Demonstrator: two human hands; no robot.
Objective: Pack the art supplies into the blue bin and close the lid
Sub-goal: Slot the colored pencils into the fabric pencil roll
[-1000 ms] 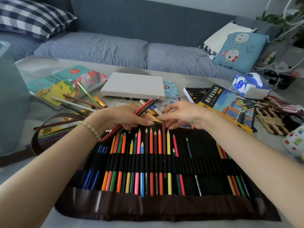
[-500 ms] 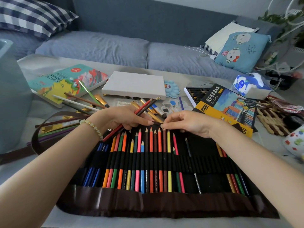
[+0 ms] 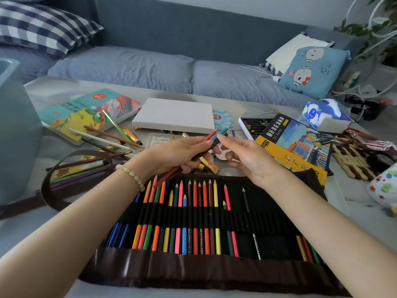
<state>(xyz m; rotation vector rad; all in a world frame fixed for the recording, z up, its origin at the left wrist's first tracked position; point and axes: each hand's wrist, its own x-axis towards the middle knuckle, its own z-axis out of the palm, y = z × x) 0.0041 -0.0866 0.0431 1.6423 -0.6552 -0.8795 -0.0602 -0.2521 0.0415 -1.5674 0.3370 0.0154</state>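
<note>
Head view: the left hand point(image 3: 178, 154) grips a bundle of coloured wooden pencils point(image 3: 211, 137) above the brown fabric pencil roll point(image 3: 193, 267) at the tabletop's point(image 3: 64, 87) near edge; the pale blue plastic bin point(image 3: 17, 136) stands at its left edge. The right hand's point(image 3: 249, 157) fingers curve onto the bundle; whether they pinch cannot be told. Best to draw one pencil and slide it straight into a free loop. Half a second ago, that hand was down at the roll.
</note>
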